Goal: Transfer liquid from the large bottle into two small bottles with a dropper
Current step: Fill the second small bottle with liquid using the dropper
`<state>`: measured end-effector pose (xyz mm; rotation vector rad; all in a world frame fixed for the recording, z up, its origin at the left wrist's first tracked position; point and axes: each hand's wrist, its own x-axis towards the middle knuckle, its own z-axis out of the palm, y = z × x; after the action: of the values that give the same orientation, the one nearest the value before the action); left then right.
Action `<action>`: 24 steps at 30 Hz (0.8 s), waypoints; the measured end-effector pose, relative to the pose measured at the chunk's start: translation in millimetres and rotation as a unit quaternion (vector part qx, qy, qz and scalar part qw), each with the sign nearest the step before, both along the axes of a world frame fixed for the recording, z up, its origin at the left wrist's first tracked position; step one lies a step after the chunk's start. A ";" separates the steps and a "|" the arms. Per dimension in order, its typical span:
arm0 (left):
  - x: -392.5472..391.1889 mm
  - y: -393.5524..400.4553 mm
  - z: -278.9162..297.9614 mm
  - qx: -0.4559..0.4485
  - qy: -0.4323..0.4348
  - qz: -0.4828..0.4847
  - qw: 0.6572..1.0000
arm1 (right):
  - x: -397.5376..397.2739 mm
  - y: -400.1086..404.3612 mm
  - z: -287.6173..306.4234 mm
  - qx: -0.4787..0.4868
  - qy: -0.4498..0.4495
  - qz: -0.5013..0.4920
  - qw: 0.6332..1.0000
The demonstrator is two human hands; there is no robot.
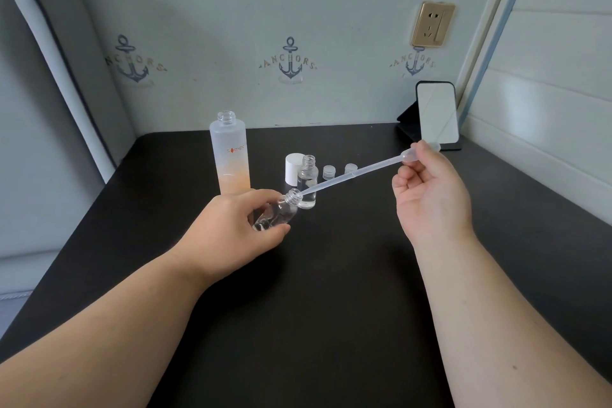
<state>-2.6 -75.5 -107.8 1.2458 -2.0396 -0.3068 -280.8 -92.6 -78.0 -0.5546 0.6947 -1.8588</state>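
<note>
My left hand holds a small clear bottle, tilted with its open mouth up and to the right. My right hand pinches the bulb of a clear plastic dropper; the dropper's tip sits at the tilted bottle's mouth. A second small clear bottle stands upright and uncapped just behind, with liquid in it. The large frosted bottle stands open at the back left, with orange liquid in its lower part.
A white cap stands beside the upright small bottle. Two small clear caps lie to its right. A phone on a stand leans at the back right. The black table meets walls at the back and right.
</note>
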 end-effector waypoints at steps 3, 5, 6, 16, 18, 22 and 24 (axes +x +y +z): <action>-0.1 0.2 0.4 0.000 0.003 -0.001 1.000 | -0.3 -0.2 0.2 0.000 -0.002 0.001 1.000; 0.1 0.3 0.6 -0.001 0.001 -0.001 1.000 | -0.5 -0.5 0.4 0.000 0.004 0.001 1.000; 0.3 0.3 0.6 0.000 0.000 -0.001 1.000 | -0.4 -0.4 0.5 0.000 0.007 0.001 1.000; 0.5 2.3 2.1 0.004 0.001 -0.001 1.000 | 0.3 0.6 0.3 0.006 0.001 -0.006 1.000; 0.7 2.2 2.2 0.004 0.000 0.000 1.000 | 0.3 0.3 0.5 0.006 0.004 -0.007 1.000; 0.4 1.6 2.2 0.003 -0.001 0.006 1.000 | 0.3 1.3 1.3 0.007 0.009 -0.007 1.000; -0.2 1.7 2.1 0.005 -0.001 0.008 1.000 | -0.2 1.9 1.1 0.006 0.015 -0.006 1.000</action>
<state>-2.8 -73.8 -105.7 1.2682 -2.0306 -0.3093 -281.0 -90.7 -76.8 -0.5721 0.7294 -1.8603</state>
